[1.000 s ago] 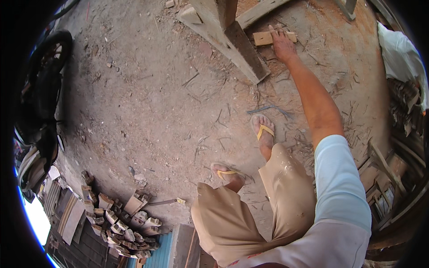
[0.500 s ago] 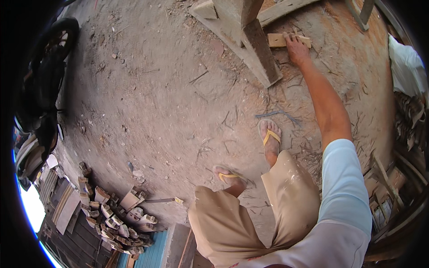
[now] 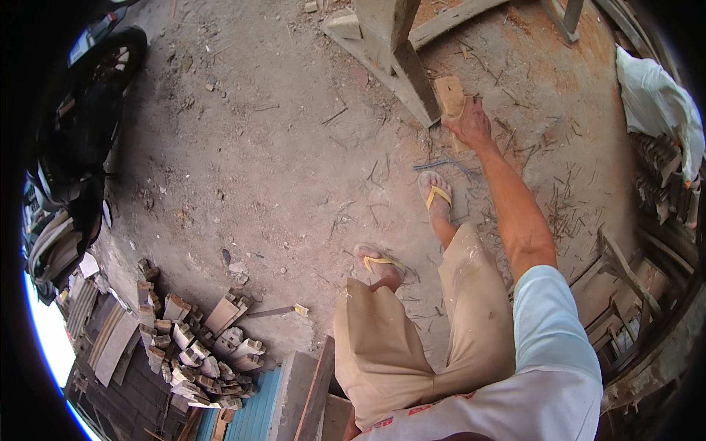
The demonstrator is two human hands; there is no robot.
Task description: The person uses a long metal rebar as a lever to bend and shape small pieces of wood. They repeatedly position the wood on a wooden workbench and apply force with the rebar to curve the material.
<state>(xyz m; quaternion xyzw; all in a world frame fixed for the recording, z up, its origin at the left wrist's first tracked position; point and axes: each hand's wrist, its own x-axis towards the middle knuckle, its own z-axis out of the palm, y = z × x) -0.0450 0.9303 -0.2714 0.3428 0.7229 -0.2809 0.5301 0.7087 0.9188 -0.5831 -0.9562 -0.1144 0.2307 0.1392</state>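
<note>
Fingers of the right hand (image 3: 471,126) grip 1 wooden block (image 3: 449,94), upper right, where swinging leftward could bump the stand (image 3: 417,82); left hand unseen.

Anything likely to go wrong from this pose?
1. Knock: the wooden block is right beside the wooden stand's foot in this view, so a small swing might bump it.
2. Drop: the right hand grips the block near one end; if it slips, it could hit the open-toed right foot.
3. Trip: a thin blue strip lies just ahead of those toes and might snag them.
</note>
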